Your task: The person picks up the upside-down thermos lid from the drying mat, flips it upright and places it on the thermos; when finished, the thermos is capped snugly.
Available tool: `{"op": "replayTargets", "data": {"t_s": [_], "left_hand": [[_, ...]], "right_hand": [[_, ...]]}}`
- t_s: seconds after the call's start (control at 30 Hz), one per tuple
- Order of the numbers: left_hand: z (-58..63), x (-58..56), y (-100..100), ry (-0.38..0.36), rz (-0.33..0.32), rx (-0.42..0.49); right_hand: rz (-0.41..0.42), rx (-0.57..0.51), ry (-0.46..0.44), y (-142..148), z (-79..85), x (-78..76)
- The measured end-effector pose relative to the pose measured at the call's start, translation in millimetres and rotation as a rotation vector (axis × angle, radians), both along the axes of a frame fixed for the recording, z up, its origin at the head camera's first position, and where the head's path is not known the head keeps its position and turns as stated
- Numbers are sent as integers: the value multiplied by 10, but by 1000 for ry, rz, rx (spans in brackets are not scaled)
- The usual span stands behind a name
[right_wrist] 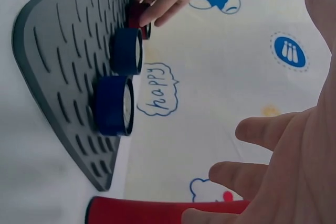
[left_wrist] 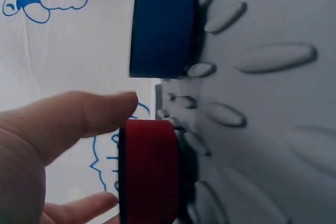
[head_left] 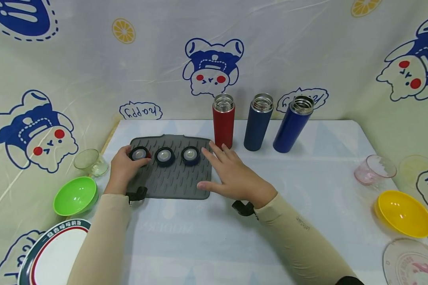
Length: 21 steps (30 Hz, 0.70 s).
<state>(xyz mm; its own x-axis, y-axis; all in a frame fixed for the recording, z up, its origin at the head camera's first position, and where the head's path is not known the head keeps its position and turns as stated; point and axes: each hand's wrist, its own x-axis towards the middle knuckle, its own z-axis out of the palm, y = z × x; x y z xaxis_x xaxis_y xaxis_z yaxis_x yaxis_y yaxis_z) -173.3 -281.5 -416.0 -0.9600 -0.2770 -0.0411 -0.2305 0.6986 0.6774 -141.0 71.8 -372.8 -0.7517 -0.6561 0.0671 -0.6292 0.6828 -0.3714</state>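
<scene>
My left hand (head_left: 124,168) is at the left end of a grey ridged mat (head_left: 171,184), its thumb and fingers on either side of a red lid (left_wrist: 152,171). In the left wrist view, a small gap shows between the thumb tip and this lid. Two blue lids, a dark one (head_left: 165,157) and a brighter one (head_left: 190,156), sit in a row beside it on the mat. My right hand (head_left: 235,178) spreads its fingers over the mat's right edge, holding nothing. Just beyond its fingertips stands a red bottle (head_left: 223,122) without a lid.
A dark blue bottle (head_left: 258,124) and a bright blue bottle (head_left: 292,126), both lidless, stand right of the red one. On the left are a glass (head_left: 99,164), a green bowl (head_left: 75,196) and a plate (head_left: 57,257). A pink glass (head_left: 371,172), yellow bowl (head_left: 403,213) and plate (head_left: 410,261) line the right.
</scene>
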Motion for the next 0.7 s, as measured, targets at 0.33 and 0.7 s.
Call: {"op": "replayTargets", "data": {"t_s": [0.33, 0.7], "left_hand": [[-42, -49, 30, 37, 57, -43], [130, 20, 114, 88, 52, 2]], "right_hand": [[-18, -16, -18, -79, -69, -12], [-4, -21, -78, -109, -167, -54]]}}
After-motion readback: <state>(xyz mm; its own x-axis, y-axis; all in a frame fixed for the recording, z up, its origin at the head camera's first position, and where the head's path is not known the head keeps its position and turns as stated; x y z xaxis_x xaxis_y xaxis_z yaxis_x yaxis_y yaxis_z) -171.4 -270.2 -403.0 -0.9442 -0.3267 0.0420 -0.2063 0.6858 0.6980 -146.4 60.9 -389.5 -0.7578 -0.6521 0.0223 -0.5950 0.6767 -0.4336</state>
